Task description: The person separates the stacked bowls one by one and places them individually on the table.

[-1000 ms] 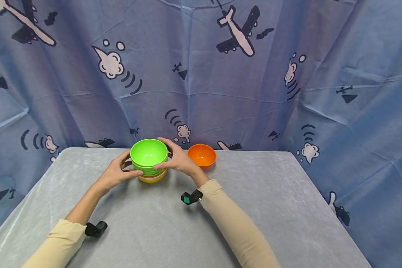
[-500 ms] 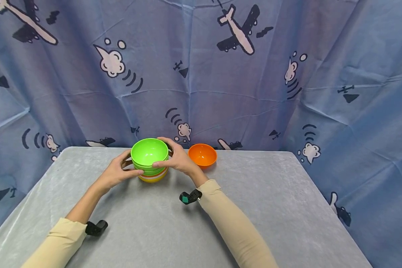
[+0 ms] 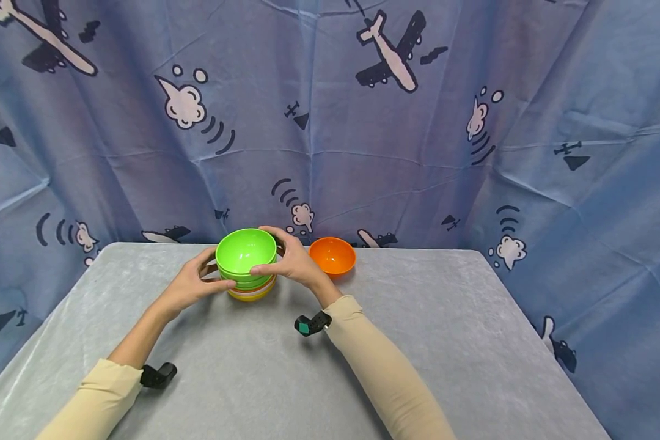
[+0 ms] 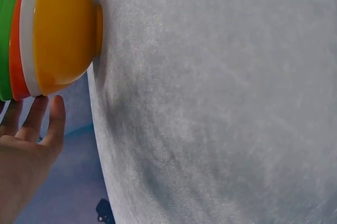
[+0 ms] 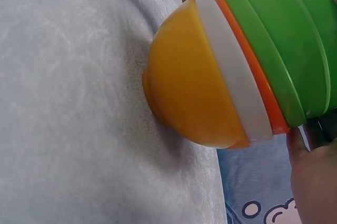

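A stack of nested bowls stands upright near the table's far edge, in the head view left of centre. Its top is a bright green bowl (image 3: 246,249), set in another green one. Under these come an orange rim (image 5: 253,66), a white bowl (image 5: 235,71) and a yellow bowl (image 4: 66,34), whose foot is on the table. My left hand (image 3: 189,284) grips the stack's left side, thumb at the front by the lower green bowl. From the right, my right hand (image 3: 298,264) holds the green bowls, thumb across their front. Its other fingers are partly hidden behind the stack.
A separate orange bowl (image 3: 332,255) stands upright just right of the stack, beyond my right wrist. The grey cloth-covered table (image 3: 242,379) reaches back to a blue curtain (image 3: 363,140) printed with planes. Each wrist carries a black camera.
Both hands keep their grip on the stack. Between the frames only a very slight shift of the whole view shows; the stack and the orange bowl stay put.
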The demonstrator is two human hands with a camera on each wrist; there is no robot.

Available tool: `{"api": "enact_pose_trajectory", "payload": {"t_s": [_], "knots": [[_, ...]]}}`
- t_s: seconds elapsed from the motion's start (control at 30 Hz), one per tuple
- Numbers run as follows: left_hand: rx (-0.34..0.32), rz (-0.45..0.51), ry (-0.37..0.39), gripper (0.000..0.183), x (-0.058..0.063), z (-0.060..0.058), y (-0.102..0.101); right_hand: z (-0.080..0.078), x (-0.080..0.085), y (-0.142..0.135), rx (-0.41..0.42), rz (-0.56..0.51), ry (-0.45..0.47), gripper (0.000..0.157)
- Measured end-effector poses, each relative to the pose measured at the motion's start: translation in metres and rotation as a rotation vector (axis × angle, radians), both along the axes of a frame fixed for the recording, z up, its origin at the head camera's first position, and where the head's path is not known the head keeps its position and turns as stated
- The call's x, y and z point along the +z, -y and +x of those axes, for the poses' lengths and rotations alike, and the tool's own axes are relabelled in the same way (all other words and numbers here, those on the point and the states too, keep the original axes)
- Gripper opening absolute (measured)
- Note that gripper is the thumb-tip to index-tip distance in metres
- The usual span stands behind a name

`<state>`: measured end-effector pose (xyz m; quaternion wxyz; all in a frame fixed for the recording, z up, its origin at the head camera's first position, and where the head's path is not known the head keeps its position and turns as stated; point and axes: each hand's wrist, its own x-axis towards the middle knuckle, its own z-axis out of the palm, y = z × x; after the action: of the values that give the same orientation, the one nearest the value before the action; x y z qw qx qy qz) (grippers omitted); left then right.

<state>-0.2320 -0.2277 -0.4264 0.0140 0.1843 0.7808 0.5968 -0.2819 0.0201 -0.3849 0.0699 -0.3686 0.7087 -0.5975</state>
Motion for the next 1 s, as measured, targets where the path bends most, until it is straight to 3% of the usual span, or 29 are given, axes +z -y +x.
{"api": "enact_pose_trajectory", "payload": {"t_s": [0.43,0.73,1.0], "knots": [[-0.013,0.001,-0.009,0.077,-0.001,-0.005,0.003,-0.004,0.001,0.002,0.005,-0.053,-0.011,0.078],[-0.023,0.028,-0.001,0.076,0.000,-0.007,0.003,-0.007,0.016,-0.006,-0.022,-0.186,0.005,0.078],[-0.025,0.024,0.016,0.077,-0.002,-0.008,0.004,-0.033,0.010,-0.038,-0.067,-0.311,0.010,0.080]]}}
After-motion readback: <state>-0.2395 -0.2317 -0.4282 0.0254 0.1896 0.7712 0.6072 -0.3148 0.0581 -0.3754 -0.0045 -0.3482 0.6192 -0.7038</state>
